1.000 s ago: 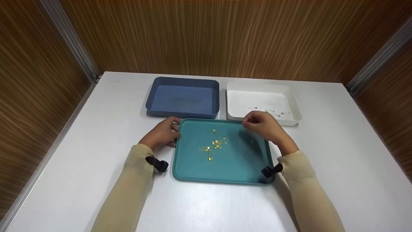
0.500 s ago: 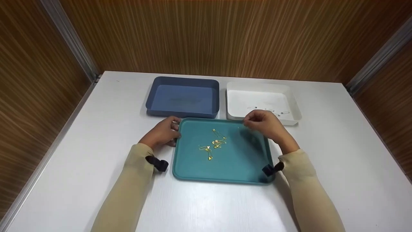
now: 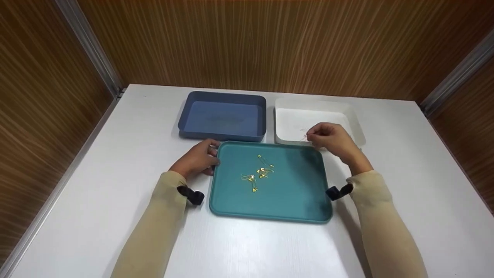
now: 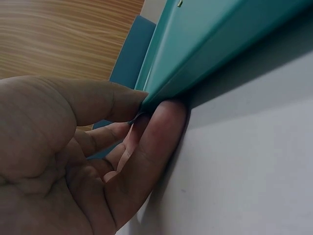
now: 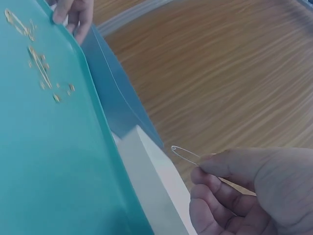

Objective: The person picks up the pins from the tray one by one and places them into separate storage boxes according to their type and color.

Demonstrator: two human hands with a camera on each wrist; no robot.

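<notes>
Wood-grain panels wall in a white table (image 3: 96,185) where a person in beige sleeves is working. At the table's middle lies a shallow teal plastic tray (image 3: 293,197), and everything else sits around it. A small heap of gold safety pins (image 3: 259,172) lies on the tray's floor, a little left of its centre. Just beyond the teal tray's far left edge stands a dark blue square plastic bin (image 3: 222,116); beside that, beyond the far right edge, stands a white square plastic bin (image 3: 293,119).

The person's left hand (image 3: 197,159) grips the teal tray at its far left corner, thumb on the rim and fingers curled under the edge. Their right hand (image 3: 328,139) hangs over the near part of the white bin, just past the tray's far right corner, its fingertips pinched together on a thin silver safety pin (image 5: 186,154), which sticks out from the fingers.
</notes>
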